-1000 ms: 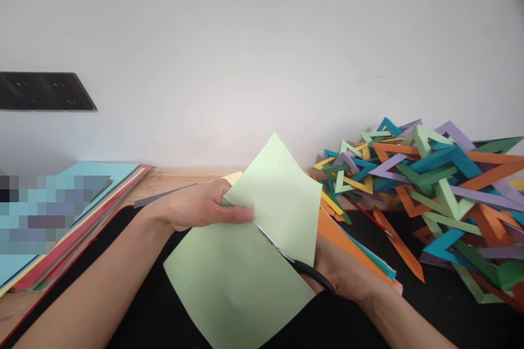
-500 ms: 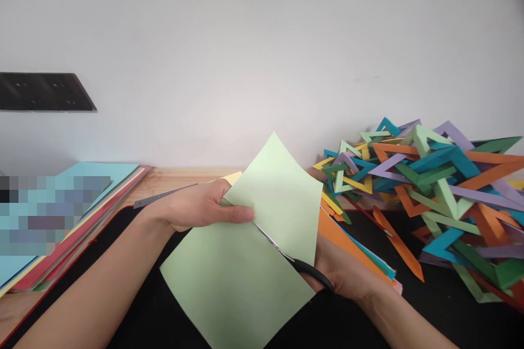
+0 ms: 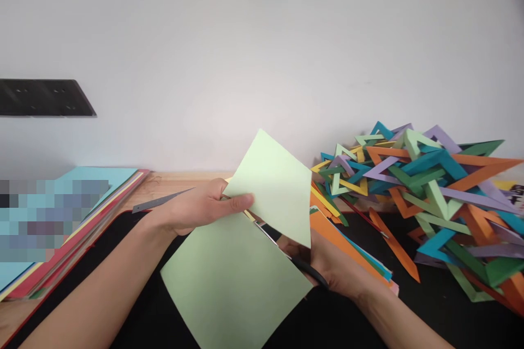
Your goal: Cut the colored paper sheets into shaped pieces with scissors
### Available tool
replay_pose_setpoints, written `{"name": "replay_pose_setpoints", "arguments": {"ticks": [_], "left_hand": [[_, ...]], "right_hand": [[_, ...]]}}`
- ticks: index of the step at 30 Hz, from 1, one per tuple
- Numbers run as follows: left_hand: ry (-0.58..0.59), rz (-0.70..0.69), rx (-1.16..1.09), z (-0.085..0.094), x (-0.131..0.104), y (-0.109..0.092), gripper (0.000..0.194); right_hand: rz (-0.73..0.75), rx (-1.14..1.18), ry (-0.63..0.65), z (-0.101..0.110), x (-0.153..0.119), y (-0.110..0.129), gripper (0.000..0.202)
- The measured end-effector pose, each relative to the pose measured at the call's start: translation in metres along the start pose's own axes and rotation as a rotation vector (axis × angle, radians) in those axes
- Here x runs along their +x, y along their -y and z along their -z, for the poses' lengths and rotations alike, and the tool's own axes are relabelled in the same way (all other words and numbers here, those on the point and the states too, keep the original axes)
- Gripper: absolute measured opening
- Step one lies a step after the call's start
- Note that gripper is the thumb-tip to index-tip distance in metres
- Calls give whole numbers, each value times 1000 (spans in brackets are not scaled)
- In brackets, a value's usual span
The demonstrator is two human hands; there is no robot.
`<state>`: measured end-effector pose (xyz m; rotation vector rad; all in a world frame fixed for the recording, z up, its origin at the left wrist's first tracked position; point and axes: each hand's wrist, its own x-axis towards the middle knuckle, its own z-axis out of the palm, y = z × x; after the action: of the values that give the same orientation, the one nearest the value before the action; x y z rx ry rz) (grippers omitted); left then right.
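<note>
My left hand (image 3: 213, 204) pinches a light green sheet (image 3: 237, 278) near its upper left edge, thumb on top. A long cut runs through the sheet from the lower right up toward the thumb, and the upper part (image 3: 274, 180) is lifted off the lower one. In the cut lie the blades of black-handled scissors (image 3: 309, 271). My right hand (image 3: 323, 264) is closed around the scissors' handles, its fingers partly hidden behind the paper.
Stacked coloured sheets (image 3: 108, 177) lie at the left, beside a metal ruler (image 3: 159, 200). Orange and blue papers (image 3: 347, 245) rest behind my right hand. A heap of folded paper strips (image 3: 442, 191) fills the right, near an orange strip (image 3: 395, 245) on the black mat (image 3: 442, 294).
The gap between the two parts of the green sheet has widened around the scissors. The upper part has shifted slightly left, and the whole view has moved a little.
</note>
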<state>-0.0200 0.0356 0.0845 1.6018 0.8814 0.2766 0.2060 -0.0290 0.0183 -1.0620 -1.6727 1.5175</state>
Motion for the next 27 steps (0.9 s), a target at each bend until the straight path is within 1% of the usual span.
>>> {"name": "replay_pose_setpoints", "arguments": {"ticks": [1, 3, 7, 9, 12, 13, 14, 16, 18, 20, 21, 24, 26, 27], "left_hand": [[-8, -8, 12, 0, 0, -1, 38], [-14, -33, 37, 0, 0, -2, 37], [-62, -59, 14, 1, 2, -2, 37], [-115, -40, -41, 1, 3, -3, 41], [-248, -63, -100, -1, 3, -6, 41], [-288, -103, -122, -1, 2, -7, 39], [-314, -163, -145, -2, 1, -8, 37], [-344, -292, -173, -4, 1, -8, 35], [-366, -384, -151, -8, 1, -6, 36], [-392, -426, -65, -16, 3, -2, 37], [-402, -444, -10, -21, 4, 0, 37], [-334, -520, 239, -38, 8, 2, 33], [-288, -553, 421, -46, 11, 2, 31], [-268, -549, 461, -47, 12, 2, 28]], "right_hand": [[-37, 8, 16, 0, 0, 0, 33], [-92, 40, 56, 1, 2, -3, 30], [-96, 158, 167, 4, 5, -16, 35], [-78, 178, 191, 5, 5, -19, 36], [12, 173, 182, 5, 5, -17, 37], [47, 174, 143, 4, 6, -17, 37], [85, 177, 72, 3, 7, -16, 37], [170, 191, -143, 2, 11, -19, 35], [280, 210, -365, 2, 15, -23, 30], [369, 331, -489, 4, 19, -26, 27], [401, 424, -514, 5, 21, -25, 28], [435, 651, -492, 7, 25, -17, 30], [431, 696, -489, 7, 27, -8, 26], [427, 699, -496, 7, 27, -4, 25]]}}
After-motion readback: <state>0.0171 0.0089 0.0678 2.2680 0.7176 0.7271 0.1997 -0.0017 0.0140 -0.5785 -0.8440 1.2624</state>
